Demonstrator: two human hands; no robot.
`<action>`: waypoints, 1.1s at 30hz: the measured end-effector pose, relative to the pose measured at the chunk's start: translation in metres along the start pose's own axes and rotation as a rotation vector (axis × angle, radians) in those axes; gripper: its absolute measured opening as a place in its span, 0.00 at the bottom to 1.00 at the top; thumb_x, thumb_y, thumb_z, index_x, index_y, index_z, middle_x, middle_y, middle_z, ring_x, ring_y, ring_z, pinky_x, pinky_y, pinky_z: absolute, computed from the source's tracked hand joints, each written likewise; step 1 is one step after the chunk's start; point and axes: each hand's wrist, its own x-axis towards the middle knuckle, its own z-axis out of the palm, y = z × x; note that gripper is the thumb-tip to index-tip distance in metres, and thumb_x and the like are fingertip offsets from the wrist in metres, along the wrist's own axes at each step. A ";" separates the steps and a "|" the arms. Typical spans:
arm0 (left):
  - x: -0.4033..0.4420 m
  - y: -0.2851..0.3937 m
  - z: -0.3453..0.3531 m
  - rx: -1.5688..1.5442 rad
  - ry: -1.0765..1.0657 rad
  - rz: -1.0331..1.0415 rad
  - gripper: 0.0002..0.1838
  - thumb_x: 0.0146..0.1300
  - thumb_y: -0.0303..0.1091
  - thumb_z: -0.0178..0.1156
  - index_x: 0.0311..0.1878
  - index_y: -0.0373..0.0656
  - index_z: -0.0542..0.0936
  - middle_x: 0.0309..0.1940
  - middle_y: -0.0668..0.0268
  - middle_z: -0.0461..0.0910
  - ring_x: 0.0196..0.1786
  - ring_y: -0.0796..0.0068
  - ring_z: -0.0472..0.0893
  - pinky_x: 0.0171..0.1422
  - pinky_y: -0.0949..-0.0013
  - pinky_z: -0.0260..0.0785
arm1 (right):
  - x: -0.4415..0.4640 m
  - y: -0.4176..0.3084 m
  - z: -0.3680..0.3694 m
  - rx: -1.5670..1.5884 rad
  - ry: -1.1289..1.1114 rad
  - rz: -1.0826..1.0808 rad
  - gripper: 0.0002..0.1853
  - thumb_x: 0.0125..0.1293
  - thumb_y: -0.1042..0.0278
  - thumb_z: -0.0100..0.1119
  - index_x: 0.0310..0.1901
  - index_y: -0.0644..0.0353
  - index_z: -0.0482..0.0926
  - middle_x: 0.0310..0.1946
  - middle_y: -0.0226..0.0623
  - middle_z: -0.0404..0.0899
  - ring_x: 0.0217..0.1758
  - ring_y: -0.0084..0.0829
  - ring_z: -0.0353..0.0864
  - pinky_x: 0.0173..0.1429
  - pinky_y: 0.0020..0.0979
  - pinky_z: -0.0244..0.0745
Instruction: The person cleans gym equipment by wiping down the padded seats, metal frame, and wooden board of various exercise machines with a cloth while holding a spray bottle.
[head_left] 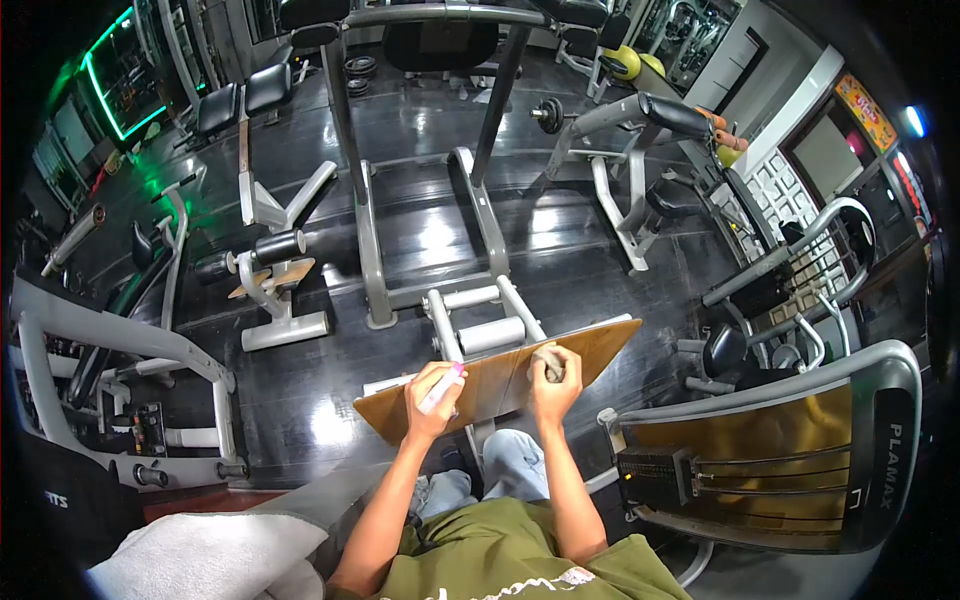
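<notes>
My left hand (pixel 434 398) is closed around a white bottle with a pink top (pixel 441 388), over the left part of a brown wooden board (pixel 490 383). Against the board's right half, my right hand (pixel 556 382) grips a crumpled greyish cloth (pixel 549 362). The board is tilted in front of my lap, on a machine with grey metal tubes and a white roller (pixel 491 335). What supports the board underneath is hidden.
A weight machine with a gold panel (pixel 740 465) stands close at my right. A white towel (pixel 215 555) lies at the lower left. Grey frames (pixel 372 240) rise ahead, a padded bench machine (pixel 285 325) stands front left, and a barbell (pixel 548 115) is farther off.
</notes>
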 end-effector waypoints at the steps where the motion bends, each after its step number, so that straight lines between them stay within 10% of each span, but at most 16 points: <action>1: -0.001 -0.001 0.000 0.000 -0.001 -0.002 0.10 0.61 0.32 0.64 0.39 0.35 0.87 0.39 0.57 0.86 0.39 0.64 0.86 0.45 0.66 0.76 | 0.002 -0.001 -0.001 0.009 -0.001 0.025 0.12 0.55 0.77 0.65 0.42 0.62 0.80 0.41 0.40 0.80 0.46 0.40 0.81 0.53 0.38 0.76; 14: -0.002 -0.005 0.002 -0.044 0.031 0.004 0.09 0.60 0.30 0.64 0.38 0.33 0.86 0.40 0.55 0.85 0.41 0.65 0.85 0.48 0.67 0.75 | -0.007 -0.005 -0.006 -0.003 -0.147 -0.082 0.14 0.50 0.75 0.70 0.40 0.59 0.82 0.41 0.40 0.82 0.46 0.41 0.83 0.52 0.37 0.78; 16: -0.002 -0.010 0.002 -0.020 0.010 0.122 0.09 0.64 0.28 0.61 0.40 0.30 0.85 0.42 0.57 0.84 0.19 0.83 0.75 0.24 0.76 0.67 | 0.013 0.006 -0.013 -0.044 -0.042 -0.011 0.14 0.51 0.76 0.69 0.41 0.61 0.82 0.41 0.40 0.82 0.45 0.40 0.83 0.51 0.37 0.78; 18: -0.003 -0.010 0.002 -0.015 0.017 0.117 0.09 0.64 0.28 0.61 0.39 0.30 0.85 0.42 0.56 0.83 0.18 0.83 0.75 0.24 0.76 0.68 | 0.023 0.007 -0.018 -0.051 -0.056 -0.017 0.14 0.51 0.77 0.69 0.41 0.61 0.81 0.41 0.40 0.82 0.45 0.40 0.83 0.52 0.37 0.78; 25: -0.001 -0.007 0.002 0.020 -0.004 0.119 0.10 0.65 0.29 0.61 0.40 0.31 0.85 0.43 0.57 0.83 0.21 0.82 0.76 0.25 0.77 0.69 | -0.009 -0.003 -0.002 0.026 -0.281 -0.203 0.20 0.45 0.75 0.75 0.44 0.55 0.84 0.44 0.39 0.82 0.48 0.42 0.83 0.53 0.39 0.79; 27: -0.005 0.000 0.002 0.036 0.027 0.012 0.09 0.59 0.29 0.64 0.38 0.34 0.86 0.39 0.54 0.84 0.41 0.64 0.83 0.49 0.67 0.74 | -0.016 -0.003 -0.003 0.020 -0.415 -0.311 0.22 0.42 0.72 0.78 0.44 0.52 0.85 0.44 0.34 0.82 0.46 0.39 0.83 0.51 0.38 0.80; 33: -0.006 -0.005 0.005 0.021 0.053 0.020 0.08 0.57 0.27 0.63 0.37 0.33 0.86 0.40 0.54 0.84 0.41 0.64 0.83 0.48 0.66 0.74 | 0.009 0.021 -0.019 -0.061 -0.318 -0.325 0.22 0.40 0.71 0.77 0.42 0.50 0.85 0.43 0.34 0.82 0.45 0.40 0.83 0.49 0.38 0.80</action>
